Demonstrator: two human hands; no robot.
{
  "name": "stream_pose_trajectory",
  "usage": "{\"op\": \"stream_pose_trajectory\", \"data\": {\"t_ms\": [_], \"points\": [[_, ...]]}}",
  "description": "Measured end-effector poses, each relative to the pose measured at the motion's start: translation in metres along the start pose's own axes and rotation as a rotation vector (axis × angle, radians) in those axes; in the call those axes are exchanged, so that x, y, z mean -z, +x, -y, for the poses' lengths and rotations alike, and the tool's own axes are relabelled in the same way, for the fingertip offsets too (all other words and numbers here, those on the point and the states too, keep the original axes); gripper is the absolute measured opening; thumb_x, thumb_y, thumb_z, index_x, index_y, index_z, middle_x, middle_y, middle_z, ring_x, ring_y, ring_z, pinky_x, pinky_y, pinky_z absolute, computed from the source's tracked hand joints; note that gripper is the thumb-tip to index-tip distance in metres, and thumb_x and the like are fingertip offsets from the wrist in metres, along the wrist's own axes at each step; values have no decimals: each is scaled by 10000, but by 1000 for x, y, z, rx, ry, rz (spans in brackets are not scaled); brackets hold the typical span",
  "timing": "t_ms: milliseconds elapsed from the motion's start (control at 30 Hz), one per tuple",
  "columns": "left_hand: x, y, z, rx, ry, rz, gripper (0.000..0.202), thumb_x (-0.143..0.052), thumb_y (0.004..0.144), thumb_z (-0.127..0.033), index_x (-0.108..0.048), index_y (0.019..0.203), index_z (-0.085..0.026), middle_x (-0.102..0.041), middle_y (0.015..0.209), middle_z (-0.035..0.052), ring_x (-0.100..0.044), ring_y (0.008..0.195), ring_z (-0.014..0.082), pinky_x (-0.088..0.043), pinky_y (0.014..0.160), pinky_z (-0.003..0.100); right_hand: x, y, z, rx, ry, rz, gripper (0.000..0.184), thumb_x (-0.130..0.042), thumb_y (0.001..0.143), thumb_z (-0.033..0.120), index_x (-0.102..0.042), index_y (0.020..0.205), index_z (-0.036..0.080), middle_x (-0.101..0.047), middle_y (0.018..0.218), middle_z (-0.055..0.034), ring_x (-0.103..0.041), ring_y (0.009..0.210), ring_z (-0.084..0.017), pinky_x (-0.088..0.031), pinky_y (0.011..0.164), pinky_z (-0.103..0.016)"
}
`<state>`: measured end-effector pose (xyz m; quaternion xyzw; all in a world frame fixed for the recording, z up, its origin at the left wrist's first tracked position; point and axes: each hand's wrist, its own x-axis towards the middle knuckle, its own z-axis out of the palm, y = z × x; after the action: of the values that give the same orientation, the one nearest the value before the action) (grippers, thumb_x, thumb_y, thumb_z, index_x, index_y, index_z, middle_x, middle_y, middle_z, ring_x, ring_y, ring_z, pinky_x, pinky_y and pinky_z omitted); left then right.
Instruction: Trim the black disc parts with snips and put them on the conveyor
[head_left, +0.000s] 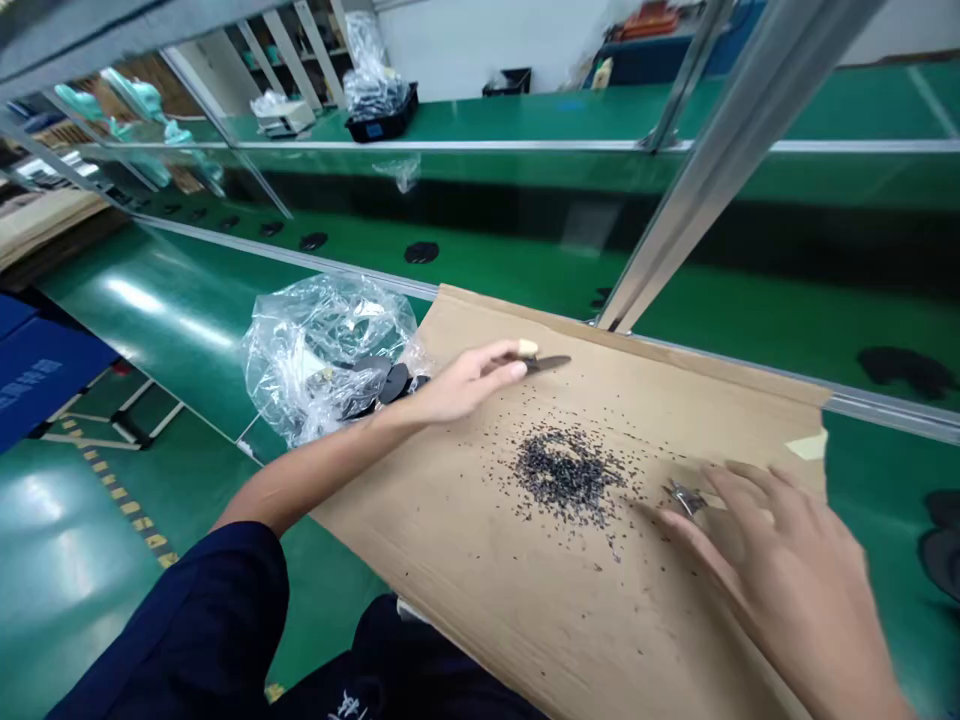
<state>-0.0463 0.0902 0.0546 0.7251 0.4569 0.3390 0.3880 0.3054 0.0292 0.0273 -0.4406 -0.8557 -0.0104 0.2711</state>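
Observation:
My left hand (469, 380) reaches out over a brown cardboard sheet (525, 600) and pinches a thin black flat piece (547, 363) between thumb and forefinger; a pale cot covers the fingertip. My right hand (780, 560) rests near the sheet's right side, fingers curled around a small metal tool (686, 497). Between the two hands lies a pile of tiny black trimmings (566, 472). A crumpled clear plastic bag (326, 350) holding black round parts sits just left of my left hand.
The cardboard lies across a green bench beside a green conveyor belt (487, 265) carrying black discs (421, 252). A slanted metal frame post (697, 190) rises behind the sheet. A black tray with bagged parts (379, 110) stands on the far shelf. A blue bin (37, 370) is at left.

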Motion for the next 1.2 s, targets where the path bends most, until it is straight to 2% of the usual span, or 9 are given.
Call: {"op": "stream_pose_trajectory", "data": {"t_ms": [133,300,467,633,767,900,1033,1100,1200], "points": [[33,79,12,2,521,-66,389,-586,990,-265,-610,1358,-143,-641,1418,129,-558,1361,264,-399,1222,436,-13,16,13,61,-56,-34,358,-546,1007,497,-669,1169,203,-690,1145,-162,-660,1097,-357,-577,841,-517],[38,147,30,116,643,-66,337,-611,968,-167,-628,1297,-97,-628,1396,175,-571,1333,287,-423,1198,474,-25,4,21,38,3,-34,223,-567,1017,357,-679,1128,200,-708,1161,-142,-672,1120,-318,-605,863,-508],[-1,189,33,174,691,18,363,-645,999,-380,-626,1290,-163,-638,1330,110,-653,1180,244,-579,1011,477,-15,-9,18,-5,27,-56,154,-587,1010,307,-690,1080,216,-717,1131,-125,-678,1106,-296,-607,872,-494],[-59,213,21,206,704,125,372,-654,994,-382,-626,1289,-157,-648,1300,108,-667,1143,239,-598,970,437,-11,-9,14,-6,7,-94,146,-579,1012,284,-693,1048,200,-727,1085,-124,-688,1069,-285,-609,855,-468],[-53,207,11,280,777,104,367,-654,994,-380,-622,1298,-176,-644,1309,104,-664,1155,237,-596,972,434,-12,-10,15,-10,29,-114,130,-582,1004,255,-700,1037,209,-731,1077,-120,-697,1044,-282,-614,843,-462],[-1,182,-8,318,871,57,342,-660,990,-360,-638,1264,-158,-654,1292,110,-661,1162,243,-583,994,455,-13,-10,18,11,40,-173,155,-578,995,212,-699,1090,196,-729,1085,-132,-701,1047,-290,-620,838,-466],[36,134,-36,279,883,77,75,-706,863,-131,-729,934,-139,-741,1048,130,-691,1122,318,-534,976,414,-17,-8,25,44,80,-210,370,-601,982,209,-617,1352,202,-704,1190,-160,-696,1089,-303,-633,847,-478],[30,99,-48,231,826,130,69,-698,833,-120,-728,882,-159,-761,955,94,-719,1031,283,-539,907,355,-19,-6,30,88,112,-213,541,-633,971,226,-504,1494,185,-662,1286,-199,-676,1163,-323,-632,891,-492],[-11,40,-57,22,504,305,72,-664,885,-176,-709,940,-188,-765,904,14,-723,825,157,-560,749,252,-23,-4,40,180,160,-176,710,-671,954,246,-372,1593,167,-590,1398,-246,-634,1265,-352,-621,936,-502]]}}
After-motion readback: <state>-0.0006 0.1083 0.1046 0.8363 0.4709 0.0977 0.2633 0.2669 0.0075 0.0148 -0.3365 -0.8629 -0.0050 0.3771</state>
